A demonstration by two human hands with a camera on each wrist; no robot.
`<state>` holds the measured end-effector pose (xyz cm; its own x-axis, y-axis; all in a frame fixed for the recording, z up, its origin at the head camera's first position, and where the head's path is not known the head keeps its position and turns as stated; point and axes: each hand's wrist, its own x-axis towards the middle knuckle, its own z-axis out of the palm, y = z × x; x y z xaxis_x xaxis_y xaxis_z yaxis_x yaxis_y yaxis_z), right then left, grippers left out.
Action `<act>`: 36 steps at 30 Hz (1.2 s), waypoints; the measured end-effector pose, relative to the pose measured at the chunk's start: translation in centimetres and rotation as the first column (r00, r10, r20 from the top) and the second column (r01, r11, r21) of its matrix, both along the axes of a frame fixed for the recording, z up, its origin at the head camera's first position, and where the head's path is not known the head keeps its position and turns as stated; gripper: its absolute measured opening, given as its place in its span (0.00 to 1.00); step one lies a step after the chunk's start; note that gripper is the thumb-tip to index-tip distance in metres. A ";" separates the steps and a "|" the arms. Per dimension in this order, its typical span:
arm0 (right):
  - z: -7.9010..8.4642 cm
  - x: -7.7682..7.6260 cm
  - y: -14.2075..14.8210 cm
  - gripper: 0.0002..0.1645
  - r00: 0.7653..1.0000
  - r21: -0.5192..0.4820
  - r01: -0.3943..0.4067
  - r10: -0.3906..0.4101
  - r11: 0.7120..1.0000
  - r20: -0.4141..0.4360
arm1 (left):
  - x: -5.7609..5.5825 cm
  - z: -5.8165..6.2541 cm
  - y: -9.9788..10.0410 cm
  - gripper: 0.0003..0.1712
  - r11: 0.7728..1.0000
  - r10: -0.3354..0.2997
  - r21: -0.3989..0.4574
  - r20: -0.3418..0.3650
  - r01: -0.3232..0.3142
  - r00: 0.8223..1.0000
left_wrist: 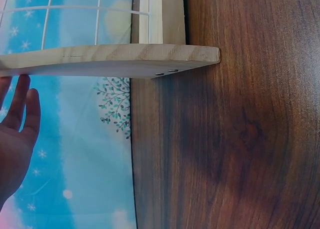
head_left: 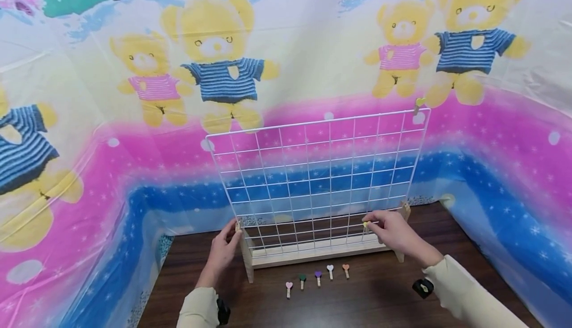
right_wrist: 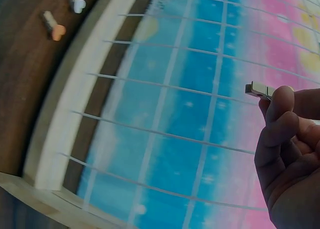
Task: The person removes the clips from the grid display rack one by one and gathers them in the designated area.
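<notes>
A white wire grid panel (head_left: 329,169) stands upright in a wooden base (head_left: 313,254). At the base's left end, my left hand (head_left: 222,248) holds the top of the wooden side post (head_left: 247,256); in the left wrist view its fingertips (left_wrist: 33,96) lie at the post's outer face. My right hand (head_left: 393,231) pinches a small clothespin (right_wrist: 258,90) between thumb and fingers, in front of the grid's lower right part. The head view shows a yellow piece at its end, mostly covered by the fingers. Another yellow-heart clothespin (head_left: 419,105) sits on the grid's top right corner.
Before the base, a row of heart clothespins lies on the dark wooden table (head_left: 375,303): pink (head_left: 288,289), green (head_left: 302,282), purple (head_left: 318,278), white (head_left: 330,271) and orange (head_left: 346,271). A bear-printed cloth (head_left: 304,70) hangs behind the grid and along both sides.
</notes>
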<state>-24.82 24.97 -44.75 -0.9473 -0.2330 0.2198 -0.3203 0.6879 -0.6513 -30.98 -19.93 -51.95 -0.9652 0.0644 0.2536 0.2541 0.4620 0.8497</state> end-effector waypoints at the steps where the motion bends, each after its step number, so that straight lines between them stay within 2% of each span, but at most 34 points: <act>1: -0.4 0.0 0.0 0.08 1.000 0.006 -0.001 0.001 1.000 0.004 | 0.0 0.0 0.0 0.25 1.000 0.001 0.000 0.000 -0.001 1.000; 14: -6.3 -0.9 0.2 0.06 1.000 0.105 -0.024 0.026 0.994 -0.015 | -0.1 0.0 -0.2 0.26 1.000 -0.011 0.001 0.017 0.011 1.000; 22: -9.4 -1.2 0.3 0.04 0.995 0.146 -0.074 0.083 0.986 -0.055 | 0.0 -0.1 0.0 0.25 1.000 -0.002 -0.003 -0.004 0.002 1.000; 28: -11.1 -1.2 0.2 0.04 0.996 0.075 -0.058 0.052 0.996 0.078 | 0.1 0.0 0.0 0.25 1.000 -0.009 -0.006 -0.010 0.008 1.000; 36: -13.6 -1.3 0.3 0.05 0.974 -0.032 -0.023 0.030 0.999 0.224 | 0.1 0.1 0.0 0.25 1.000 -0.002 -0.004 0.014 0.002 1.000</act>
